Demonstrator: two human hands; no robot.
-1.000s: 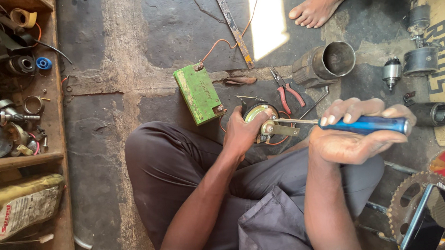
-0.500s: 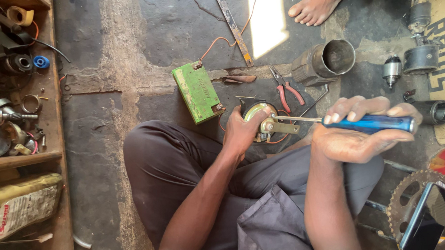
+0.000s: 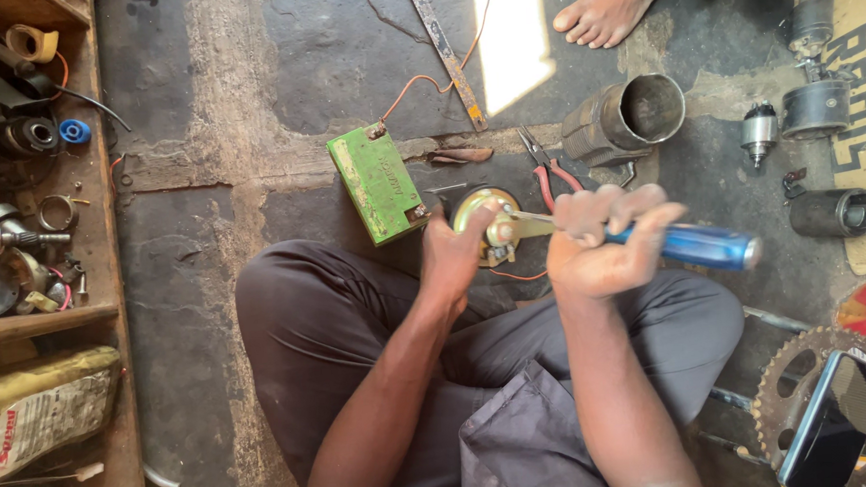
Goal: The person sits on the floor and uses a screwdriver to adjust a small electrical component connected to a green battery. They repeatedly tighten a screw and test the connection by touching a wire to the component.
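My left hand (image 3: 458, 252) grips a small round metal part (image 3: 490, 221) with a brass-coloured rim, held above my lap. My right hand (image 3: 603, 238) is closed around the blue handle of a screwdriver (image 3: 701, 246). Its shaft points left and its tip rests on the round part. A green box-shaped battery (image 3: 377, 183) with orange wires lies on the floor just left of the part. Red-handled pliers (image 3: 551, 170) lie just beyond my hands.
A metal cylinder (image 3: 632, 118) lies past the pliers, with small motors (image 3: 817, 110) at the far right. A sprocket (image 3: 824, 402) sits at lower right. A wooden shelf (image 3: 100, 190) of parts runs down the left. Another person's bare foot (image 3: 617, 7) is at the top.
Both hands have shifted slightly left with the round part and screwdriver. My right hand has slid up the handle, leaving more of the blue handle showing.
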